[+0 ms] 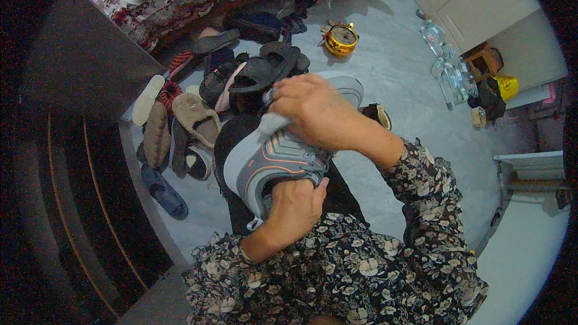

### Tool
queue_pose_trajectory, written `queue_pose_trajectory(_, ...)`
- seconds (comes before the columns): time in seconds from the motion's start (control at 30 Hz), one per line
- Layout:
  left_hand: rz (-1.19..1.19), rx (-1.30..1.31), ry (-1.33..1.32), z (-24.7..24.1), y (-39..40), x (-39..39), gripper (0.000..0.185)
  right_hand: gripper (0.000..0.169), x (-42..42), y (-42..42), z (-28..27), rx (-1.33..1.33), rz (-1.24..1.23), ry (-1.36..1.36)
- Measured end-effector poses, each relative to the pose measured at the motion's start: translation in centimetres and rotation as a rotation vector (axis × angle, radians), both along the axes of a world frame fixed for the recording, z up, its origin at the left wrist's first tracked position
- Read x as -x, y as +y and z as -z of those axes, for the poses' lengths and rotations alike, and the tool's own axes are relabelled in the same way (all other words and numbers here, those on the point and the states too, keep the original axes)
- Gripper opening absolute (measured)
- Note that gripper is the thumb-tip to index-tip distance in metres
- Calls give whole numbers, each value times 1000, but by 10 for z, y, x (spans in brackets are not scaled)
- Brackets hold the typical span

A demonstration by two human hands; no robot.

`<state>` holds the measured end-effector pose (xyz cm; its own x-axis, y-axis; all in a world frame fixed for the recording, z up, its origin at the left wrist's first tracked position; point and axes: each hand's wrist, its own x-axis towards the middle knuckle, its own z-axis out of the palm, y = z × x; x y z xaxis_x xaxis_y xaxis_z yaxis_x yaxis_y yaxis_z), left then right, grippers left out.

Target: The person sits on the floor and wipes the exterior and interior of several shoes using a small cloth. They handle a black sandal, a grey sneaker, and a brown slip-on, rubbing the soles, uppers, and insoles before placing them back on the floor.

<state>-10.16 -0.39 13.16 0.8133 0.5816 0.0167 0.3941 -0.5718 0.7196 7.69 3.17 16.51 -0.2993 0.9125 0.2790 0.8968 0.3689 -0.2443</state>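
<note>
My left hand (295, 205) is pushed into the opening of a grey sneaker (282, 158) with orange lines and a thick pale sole, holding it over my lap. The sneaker's heel loop points down towards me. My right hand (316, 110), partly blurred, lies across the sneaker's front part. Its fingers curl over a pale, bunched, cloth-like item (273, 122), mostly hidden by the hand. Just beyond my right wrist shows the pale sole of another shoe (350, 89); whether it touches the hand I cannot tell.
Slippers, including a brown fuzzy slipper (196, 115) and a navy slipper (165, 194), lie at left with other shoes. A yellow round container (341, 40) stands ahead. Several plastic bottles (451, 72) lie by the cabinet (469, 4). A dark panel (86, 31) borders the left.
</note>
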Motion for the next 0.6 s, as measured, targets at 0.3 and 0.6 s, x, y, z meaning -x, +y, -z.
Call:
queue_pose_trajectory(0.3,-107,186,-181,-7,18,2,31,30,-59,-19,16,-90,447,324)
queue_pose_trajectory(0.6,-83,340,-290,-25,50,3,27,35,-20,-21,31,-304,359,229)
